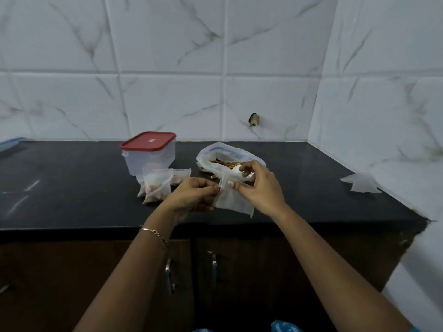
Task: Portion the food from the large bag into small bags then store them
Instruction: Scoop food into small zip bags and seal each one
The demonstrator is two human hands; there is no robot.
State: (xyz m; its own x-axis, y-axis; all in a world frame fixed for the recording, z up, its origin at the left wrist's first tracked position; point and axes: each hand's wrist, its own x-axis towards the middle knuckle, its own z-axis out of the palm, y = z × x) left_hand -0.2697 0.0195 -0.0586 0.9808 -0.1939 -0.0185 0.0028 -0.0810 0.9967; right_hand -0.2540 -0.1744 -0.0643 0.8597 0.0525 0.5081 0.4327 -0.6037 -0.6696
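Note:
A small clear empty bag (pixel 233 201) hangs above the black counter's front edge. My left hand (pixel 191 196) pinches its top left corner. My right hand (pixel 259 188) pinches the top right side with the thumb, and its fingers also hold a white spoon (pixel 239 172). Behind my right hand lies the large open bag (pixel 215 154) with brownish food showing inside. To the left, several small filled bags (pixel 157 185) lie in front of a clear plastic box with a red lid (pixel 148 142).
A black counter (pixel 72 183) runs along a marble-tiled wall, ending at a side wall on the right. A loose stack of white empty bags (pixel 362 184) lies at the right end. Dark cabinet doors with metal handles (pixel 169 274) are below.

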